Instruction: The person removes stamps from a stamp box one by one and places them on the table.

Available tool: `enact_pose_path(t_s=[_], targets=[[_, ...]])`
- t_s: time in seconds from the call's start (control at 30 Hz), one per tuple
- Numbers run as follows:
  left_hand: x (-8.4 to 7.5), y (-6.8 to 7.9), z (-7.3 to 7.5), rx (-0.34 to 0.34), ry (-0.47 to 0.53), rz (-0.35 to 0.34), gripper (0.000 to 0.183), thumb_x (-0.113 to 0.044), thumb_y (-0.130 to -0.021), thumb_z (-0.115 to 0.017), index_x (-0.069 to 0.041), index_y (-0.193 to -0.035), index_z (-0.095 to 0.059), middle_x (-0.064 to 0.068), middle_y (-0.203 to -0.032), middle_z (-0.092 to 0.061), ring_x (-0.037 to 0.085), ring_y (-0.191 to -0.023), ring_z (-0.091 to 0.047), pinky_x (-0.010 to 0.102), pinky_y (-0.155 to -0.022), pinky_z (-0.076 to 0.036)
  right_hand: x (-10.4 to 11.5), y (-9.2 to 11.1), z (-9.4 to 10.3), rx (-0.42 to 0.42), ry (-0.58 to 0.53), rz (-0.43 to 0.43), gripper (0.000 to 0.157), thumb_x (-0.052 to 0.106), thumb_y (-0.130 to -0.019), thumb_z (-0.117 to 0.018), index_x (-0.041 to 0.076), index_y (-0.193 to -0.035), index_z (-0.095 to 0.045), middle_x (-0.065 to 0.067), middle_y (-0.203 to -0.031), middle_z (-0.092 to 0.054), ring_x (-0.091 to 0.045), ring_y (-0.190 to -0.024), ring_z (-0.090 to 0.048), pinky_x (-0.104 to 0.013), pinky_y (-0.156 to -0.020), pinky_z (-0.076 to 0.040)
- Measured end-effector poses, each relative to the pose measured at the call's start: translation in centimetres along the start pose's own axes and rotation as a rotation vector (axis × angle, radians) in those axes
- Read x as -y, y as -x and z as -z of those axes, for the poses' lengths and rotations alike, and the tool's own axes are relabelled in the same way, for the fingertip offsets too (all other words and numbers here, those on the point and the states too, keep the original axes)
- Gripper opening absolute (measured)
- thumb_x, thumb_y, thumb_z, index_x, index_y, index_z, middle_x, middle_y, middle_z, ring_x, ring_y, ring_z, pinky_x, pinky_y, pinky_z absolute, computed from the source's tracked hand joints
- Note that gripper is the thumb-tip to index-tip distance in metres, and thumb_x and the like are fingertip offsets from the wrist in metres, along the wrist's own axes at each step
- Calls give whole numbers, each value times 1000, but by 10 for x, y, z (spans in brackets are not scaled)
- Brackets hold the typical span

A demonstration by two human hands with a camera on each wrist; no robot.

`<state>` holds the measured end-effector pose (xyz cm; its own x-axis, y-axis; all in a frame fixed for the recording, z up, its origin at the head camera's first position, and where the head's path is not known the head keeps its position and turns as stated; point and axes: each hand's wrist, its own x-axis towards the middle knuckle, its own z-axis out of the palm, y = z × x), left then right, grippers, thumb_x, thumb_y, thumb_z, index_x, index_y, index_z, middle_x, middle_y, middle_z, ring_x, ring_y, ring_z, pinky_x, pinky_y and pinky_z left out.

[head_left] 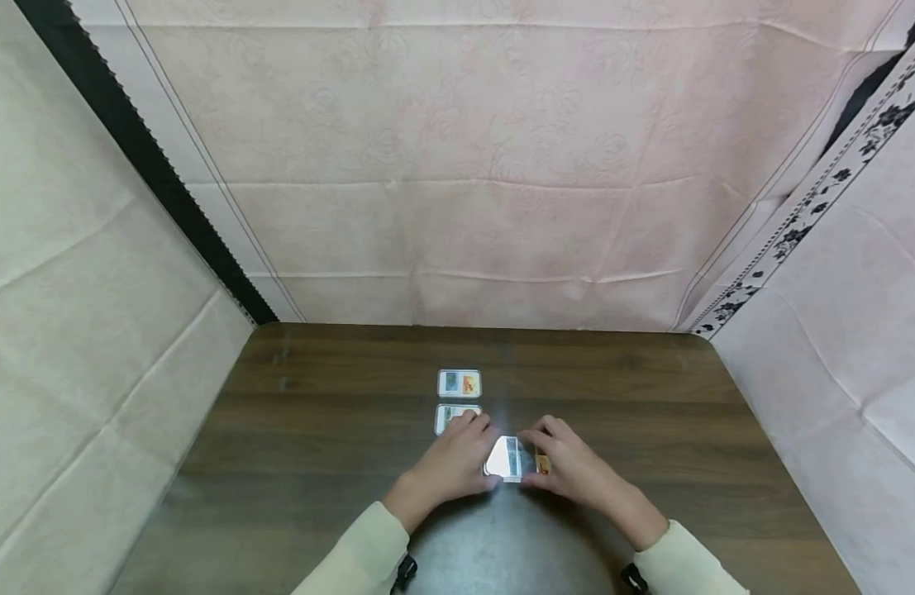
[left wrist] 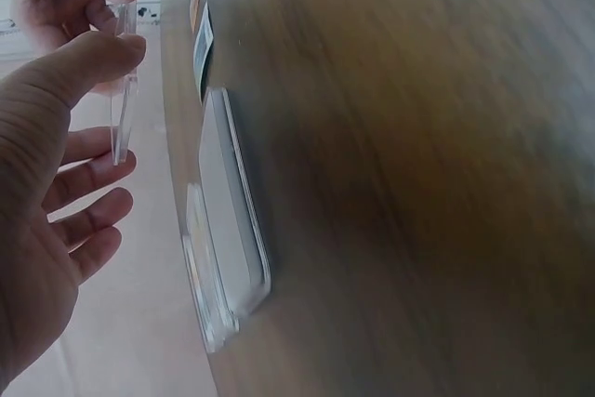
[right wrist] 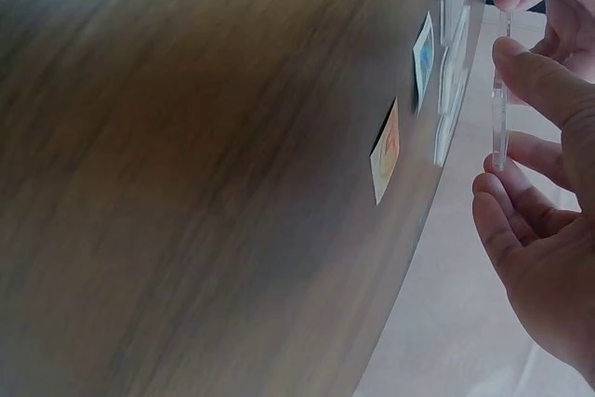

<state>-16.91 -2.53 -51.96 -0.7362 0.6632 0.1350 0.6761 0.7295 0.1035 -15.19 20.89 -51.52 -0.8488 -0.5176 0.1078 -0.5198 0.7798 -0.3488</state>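
Observation:
Both hands hold a thin clear plastic plate [left wrist: 125, 104] on edge-on view in the wrist views, raised above the table. My left hand [head_left: 460, 457] pinches one end between thumb and fingers; my right hand [head_left: 569, 463] pinches the other. Under the hands, on the wood, lie a loose blue-toned stamp-like paper [right wrist: 424, 62] and an orange one [right wrist: 386, 155], apart from each other. Beside them a flat clear case [left wrist: 232, 202] lies on the table. In the head view, glare hides part of what lies between the hands.
Two flat clear cases lie farther back: one [head_left: 459, 383] shows a blue and an orange picture, the other [head_left: 445, 415] is partly behind the left hand. The wooden table [head_left: 316, 463] is bordered by pale cloth walls [head_left: 464, 231] at the back and sides.

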Motion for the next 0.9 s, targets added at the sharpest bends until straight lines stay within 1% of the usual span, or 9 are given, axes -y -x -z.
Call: enact_pose_path(t_s=[0.2, 0.27, 0.43, 0.53, 0.7, 0.8, 0.9], targets=[[8, 9, 4, 7, 33, 26, 59, -47, -81, -83, -11, -125, -68, 5, -125, -64, 23, -116, -54, 41, -103, -47, 8, -8, -4, 19, -1, -3, 59, 35, -78, -92, 9, -127, -70, 0, -114, -58, -13, -103, -54, -35, -89, -55], [11, 12, 4, 5, 33, 29, 60, -47, -81, -83, -11, -126, -68, 5, -125, -64, 23, -116, -54, 41, -102, -47, 10, -11, -5, 31, -3, 4, 60, 36, -78, -91, 9, -127, -70, 1, -114, -58, -12, -103, -53, -33, -89, -55], [20, 20, 3, 10, 41, 36, 61, -48, -80, -83, -11, -126, -68, 4, -125, -65, 22, -113, -54, 40, -100, -48, 17, -18, -10, 62, -29, 12, 60, 38, -80, -90, 10, -129, -70, 1, -116, -57, -12, -104, -53, -33, -90, -55], [25, 25, 3, 21, 61, 53, 62, -49, -81, -83, -11, -127, -68, 5, -128, -64, 22, -114, -54, 41, -100, -48, 20, -22, -13, 59, -23, 33, 59, 38, -80, -90, 10, -128, -70, 0, -117, -58, -12, -104, -53, -34, -91, -55], [33, 31, 2, 47, 105, 79, 63, -48, -83, -83, -11, -131, -66, 5, -131, -63, 21, -115, -53, 41, -103, -48, 25, -29, -18, 36, 12, 76, 60, 39, -80, -90, 6, -127, -70, -4, -115, -58, -15, -102, -55, -34, -88, -55], [37, 34, 1, 59, 127, 94, 63, -47, -83, -84, -12, -131, -66, 4, -131, -63, 20, -112, -51, 40, -102, -48, 29, -32, -22, 59, 1, 58, 62, 41, -81, -88, 7, -129, -69, -4, -116, -58, -15, -101, -54, -33, -87, -55], [40, 38, 1, 63, 144, 104, 62, -46, -82, -85, -12, -131, -67, 4, -131, -63, 19, -109, -50, 40, -100, -48, 33, -36, -25, 90, -3, 29, 62, 43, -83, -86, 10, -132, -68, -3, -117, -58, -13, -101, -54, -32, -87, -55]])
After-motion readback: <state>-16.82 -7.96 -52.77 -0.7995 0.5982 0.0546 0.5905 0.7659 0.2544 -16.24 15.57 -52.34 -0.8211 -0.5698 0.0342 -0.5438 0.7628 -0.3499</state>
